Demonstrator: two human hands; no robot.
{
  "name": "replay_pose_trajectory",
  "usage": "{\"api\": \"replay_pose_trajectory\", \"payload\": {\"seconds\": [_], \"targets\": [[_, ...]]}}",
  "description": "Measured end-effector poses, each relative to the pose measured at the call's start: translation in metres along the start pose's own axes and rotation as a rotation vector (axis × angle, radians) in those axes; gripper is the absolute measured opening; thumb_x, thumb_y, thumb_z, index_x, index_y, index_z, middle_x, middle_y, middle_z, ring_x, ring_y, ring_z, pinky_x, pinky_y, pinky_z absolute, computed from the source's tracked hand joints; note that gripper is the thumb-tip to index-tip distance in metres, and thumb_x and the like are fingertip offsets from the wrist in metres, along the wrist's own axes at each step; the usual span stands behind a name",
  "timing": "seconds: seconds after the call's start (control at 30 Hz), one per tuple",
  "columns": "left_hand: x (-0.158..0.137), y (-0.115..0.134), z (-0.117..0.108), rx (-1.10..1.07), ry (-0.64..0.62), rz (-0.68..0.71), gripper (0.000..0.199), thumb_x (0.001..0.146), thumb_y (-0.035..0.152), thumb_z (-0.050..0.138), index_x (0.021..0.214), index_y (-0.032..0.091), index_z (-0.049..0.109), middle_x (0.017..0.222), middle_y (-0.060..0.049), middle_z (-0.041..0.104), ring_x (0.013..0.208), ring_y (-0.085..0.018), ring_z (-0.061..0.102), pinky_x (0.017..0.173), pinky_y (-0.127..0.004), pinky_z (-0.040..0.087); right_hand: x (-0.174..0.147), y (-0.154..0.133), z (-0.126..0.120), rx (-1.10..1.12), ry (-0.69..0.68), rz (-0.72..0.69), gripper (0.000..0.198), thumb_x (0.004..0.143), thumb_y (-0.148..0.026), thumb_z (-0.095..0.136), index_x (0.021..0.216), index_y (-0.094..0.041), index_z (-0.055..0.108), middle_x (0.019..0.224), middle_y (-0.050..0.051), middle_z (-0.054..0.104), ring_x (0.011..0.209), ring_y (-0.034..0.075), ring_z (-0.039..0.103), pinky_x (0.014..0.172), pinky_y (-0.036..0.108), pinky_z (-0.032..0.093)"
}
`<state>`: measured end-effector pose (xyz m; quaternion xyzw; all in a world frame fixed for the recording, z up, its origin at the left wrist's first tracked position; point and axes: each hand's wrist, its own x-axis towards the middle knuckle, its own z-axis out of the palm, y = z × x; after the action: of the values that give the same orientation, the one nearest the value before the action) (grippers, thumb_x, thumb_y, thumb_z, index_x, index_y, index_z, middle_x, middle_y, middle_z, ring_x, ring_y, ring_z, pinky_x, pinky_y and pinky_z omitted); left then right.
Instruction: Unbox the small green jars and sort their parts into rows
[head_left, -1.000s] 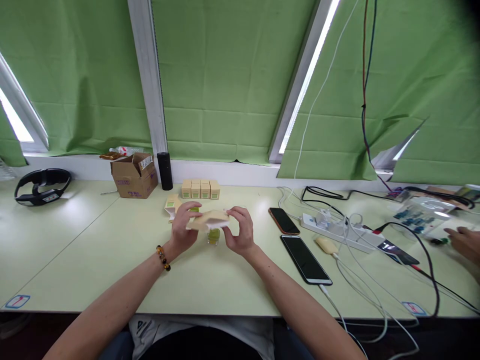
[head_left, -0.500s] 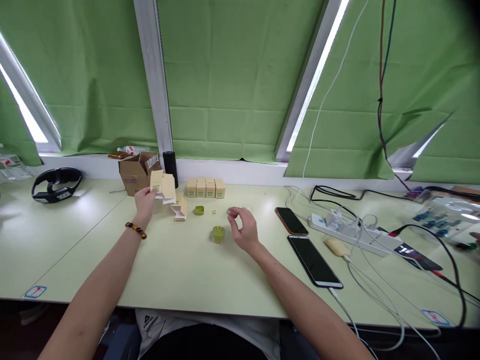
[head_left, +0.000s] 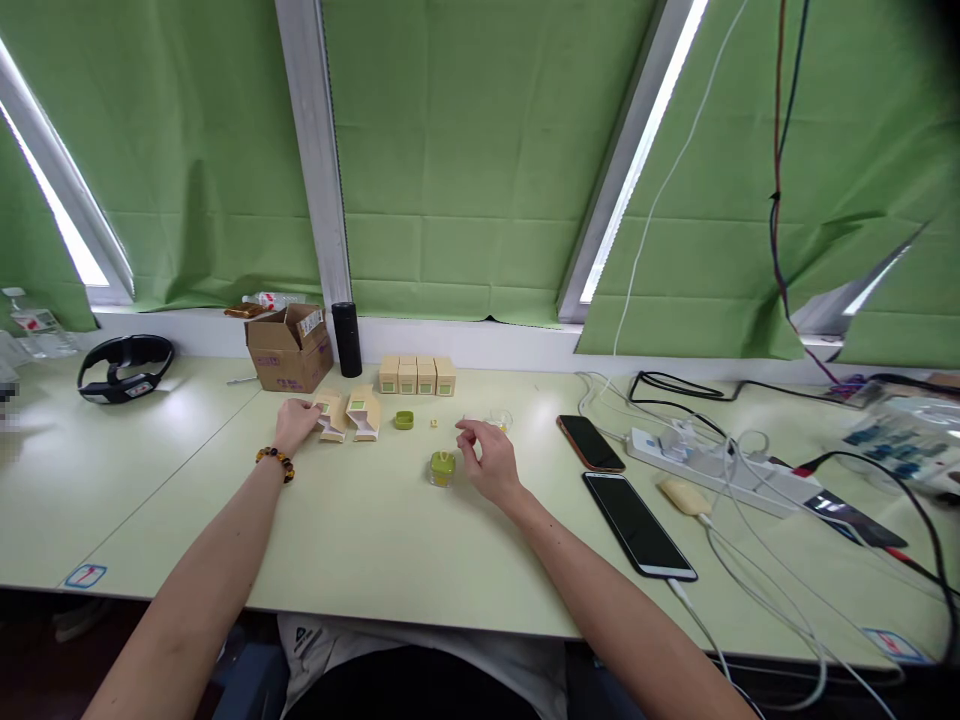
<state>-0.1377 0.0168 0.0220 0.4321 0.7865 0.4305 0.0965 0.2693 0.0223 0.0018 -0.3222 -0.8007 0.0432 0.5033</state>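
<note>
Your left grip (head_left: 295,425) pinches the leftmost open carton (head_left: 332,410). Just left of your nearer right grip (head_left: 491,462), curled but its hold unclear, the green-lidded jar (head_left: 442,467) stands upright, slightly toward the surface's (head_left: 390,560) front edge.

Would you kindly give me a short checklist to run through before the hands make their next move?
1. Left hand at the left opened carton: ok, touching its left edge.
2. Left hand's grip released: cannot tell.
3. Right hand free of small parts: cannot tell; its fingertips are too small to read.
4. Jar upright on the table: ok.
5. Four boxes in a row: ok, side by side near the wall.
6. Phones apart from the right hand: ok, both lie to its right.
</note>
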Motion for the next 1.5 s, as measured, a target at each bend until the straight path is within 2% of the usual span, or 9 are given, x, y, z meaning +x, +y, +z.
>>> {"api": "replay_pose_trajectory", "payload": {"seconds": [0.27, 0.43, 0.7, 0.8, 0.93, 1.1, 1.2, 1.33, 1.5], "targets": [[0.002, 0.003, 0.015, 0.111, 0.020, 0.044, 0.029, 0.080, 0.041, 0.067, 0.090, 0.015, 0.076, 0.096, -0.020, 0.079, 0.100, -0.035, 0.072, 0.076, -0.038, 0.051, -0.001, 0.001, 0.002, -0.022, -0.041, 0.004, 0.022, 0.097, -0.021, 0.052, 0.113, -0.024, 0.066, 0.082, 0.002, 0.073, 0.079, 0.022, 0.068, 0.081, 0.039, 0.050], [-0.001, 0.006, 0.020, 0.142, 0.012, 0.059, 0.034, 0.084, 0.046, 0.067, 0.097, 0.015, 0.075, 0.102, -0.020, 0.079, 0.103, -0.035, 0.072, 0.079, -0.037, 0.050, -0.002, 0.002, 0.003, -0.025, -0.056, 0.022, 0.023, 0.097, -0.020, 0.052, 0.114, -0.024, 0.067, 0.082, 0.002, 0.073, 0.080, 0.022, 0.068, 0.083, 0.038, 0.050], [-0.009, 0.014, 0.013, 0.157, 0.054, 0.065, 0.047, 0.094, 0.052, 0.054, 0.118, 0.014, 0.067, 0.105, -0.019, 0.077, 0.111, -0.039, 0.068, 0.093, -0.045, 0.047, -0.001, 0.006, 0.002, -0.025, -0.303, 0.311, 0.030, 0.089, -0.010, 0.050, 0.107, -0.026, 0.067, 0.080, -0.001, 0.075, 0.071, 0.018, 0.067, 0.065, 0.028, 0.044], [-0.017, 0.021, 0.011, 0.147, 0.195, 0.172, 0.043, 0.097, 0.044, 0.050, 0.127, 0.015, 0.060, 0.104, -0.015, 0.074, 0.111, -0.035, 0.066, 0.101, -0.047, 0.043, -0.002, 0.011, 0.004, 0.024, -0.431, 0.348, 0.031, 0.084, -0.005, 0.050, 0.097, -0.024, 0.070, 0.075, -0.001, 0.074, 0.068, 0.017, 0.066, 0.061, 0.026, 0.041], [-0.034, 0.041, 0.012, 0.104, 0.334, 0.480, 0.031, 0.096, 0.030, 0.049, 0.121, 0.015, 0.060, 0.104, -0.012, 0.069, 0.104, -0.028, 0.064, 0.105, -0.046, 0.041, -0.002, 0.019, 0.003, 0.141, -0.523, 0.330, 0.031, 0.082, -0.004, 0.051, 0.096, -0.022, 0.072, 0.078, 0.001, 0.074, 0.070, 0.016, 0.064, 0.064, 0.025, 0.044], [-0.073, 0.075, 0.027, -0.032, 0.000, 0.833, 0.026, 0.096, 0.026, 0.051, 0.118, 0.019, 0.064, 0.101, -0.009, 0.069, 0.095, -0.024, 0.064, 0.098, -0.042, 0.049, -0.003, 0.022, 0.002, 0.177, -0.581, 0.359, 0.026, 0.084, -0.010, 0.053, 0.097, -0.020, 0.074, 0.085, 0.003, 0.075, 0.074, 0.017, 0.063, 0.069, 0.026, 0.046], [-0.105, 0.089, 0.043, -0.068, -0.326, 0.877, 0.033, 0.095, 0.029, 0.056, 0.126, 0.021, 0.063, 0.114, -0.009, 0.071, 0.106, -0.026, 0.066, 0.101, -0.044, 0.050, -0.005, 0.021, 0.005, 0.050, -0.528, 0.342, 0.027, 0.083, -0.009, 0.053, 0.094, -0.021, 0.074, 0.085, 0.003, 0.076, 0.074, 0.018, 0.064, 0.070, 0.027, 0.044], [-0.140, 0.099, 0.063, -0.060, -0.705, 0.838, 0.064, 0.087, 0.039, 0.070, 0.147, 0.025, 0.051, 0.134, -0.011, 0.067, 0.121, -0.030, 0.064, 0.109, -0.045, 0.045, -0.006, 0.019, 0.009, -0.029, -0.506, 0.306, 0.026, 0.083, -0.009, 0.055, 0.094, -0.022, 0.074, 0.088, 0.004, 0.077, 0.078, 0.020, 0.065, 0.070, 0.028, 0.041], [-0.156, 0.102, 0.073, -0.017, -0.755, 0.754, 0.069, 0.080, 0.038, 0.077, 0.144, 0.025, 0.054, 0.135, -0.013, 0.067, 0.126, -0.036, 0.059, 0.105, -0.045, 0.046, -0.008, 0.023, 0.010, -0.004, -0.494, 0.295, 0.024, 0.086, -0.011, 0.054, 0.095, -0.023, 0.073, 0.087, 0.003, 0.076, 0.077, 0.019, 0.066, 0.070, 0.028, 0.043]]}}
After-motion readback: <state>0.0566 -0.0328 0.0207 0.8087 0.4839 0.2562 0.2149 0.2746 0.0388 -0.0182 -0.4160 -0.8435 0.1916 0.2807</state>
